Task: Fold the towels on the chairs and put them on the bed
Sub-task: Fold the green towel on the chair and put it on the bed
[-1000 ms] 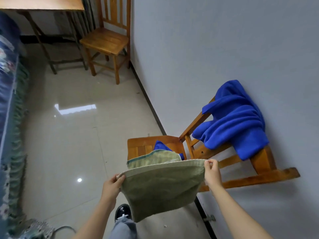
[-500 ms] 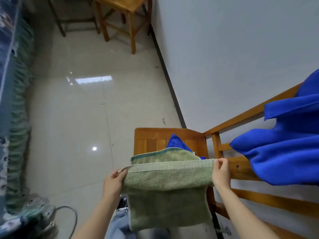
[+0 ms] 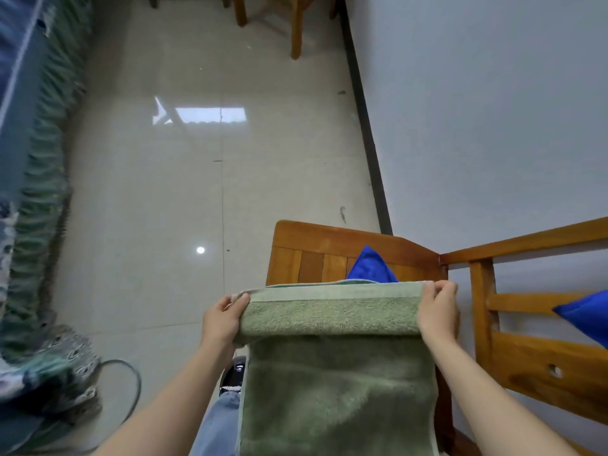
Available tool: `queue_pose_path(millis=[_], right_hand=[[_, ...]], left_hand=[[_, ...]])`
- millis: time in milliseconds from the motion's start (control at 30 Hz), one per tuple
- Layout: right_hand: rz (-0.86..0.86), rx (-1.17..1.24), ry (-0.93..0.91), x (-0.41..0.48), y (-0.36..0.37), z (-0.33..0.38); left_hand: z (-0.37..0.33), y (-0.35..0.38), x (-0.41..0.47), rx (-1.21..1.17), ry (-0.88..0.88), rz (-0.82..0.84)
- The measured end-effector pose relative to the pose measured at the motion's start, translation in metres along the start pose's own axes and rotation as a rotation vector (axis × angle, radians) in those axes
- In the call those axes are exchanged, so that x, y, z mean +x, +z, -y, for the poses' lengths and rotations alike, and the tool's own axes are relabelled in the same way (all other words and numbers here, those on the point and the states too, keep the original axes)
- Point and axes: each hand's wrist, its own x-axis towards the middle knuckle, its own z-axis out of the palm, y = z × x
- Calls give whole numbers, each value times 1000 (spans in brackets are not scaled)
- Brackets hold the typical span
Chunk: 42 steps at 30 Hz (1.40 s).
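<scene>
A green towel (image 3: 335, 373) hangs doubled over in front of me, stretched flat between both hands. My left hand (image 3: 222, 319) pinches its upper left corner and my right hand (image 3: 439, 311) pinches the upper right corner. Behind the towel stands a wooden chair (image 3: 306, 250), its seat partly hidden. A blue towel (image 3: 370, 268) pokes up on that seat just past the green towel's top edge. Another part of a blue towel (image 3: 589, 315) shows over the chair's backrest at the right edge. The bed (image 3: 29, 133) with a patterned cover runs along the left.
A pale wall (image 3: 487, 120) with a dark skirting closes the right side. The legs of a second wooden chair (image 3: 296, 24) stand at the top. Glossy floor tiles (image 3: 184, 199) lie between chair and bed. A cable loop (image 3: 128, 383) lies near the bed's corner.
The view has tilted down and closer to the chair. The green towel is pulled flatter between my hands, and most of the blue towel on the backrest has left the frame.
</scene>
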Motion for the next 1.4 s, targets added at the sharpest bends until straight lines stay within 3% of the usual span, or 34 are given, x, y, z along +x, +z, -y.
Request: queue_pose_path(millis=[200,567,700,867,1033,1400], right_hand=[[59,-157,96,14,16,-24],[209,-21,138,23,19,-23],[204,-147,77,22,22,-18],[275,-182,147,25,24,-14],[221,-75,121,21,18,-10],[360,119,248,26,10,-14]], left_hand=[[8,8,25,89,16,-8],[8,6,32,115,5,119],[4,10,31,160,16,126],[2,9,33,222,17,111],[1,5,29,195,54,84],[0,-4,22,7,21,111]])
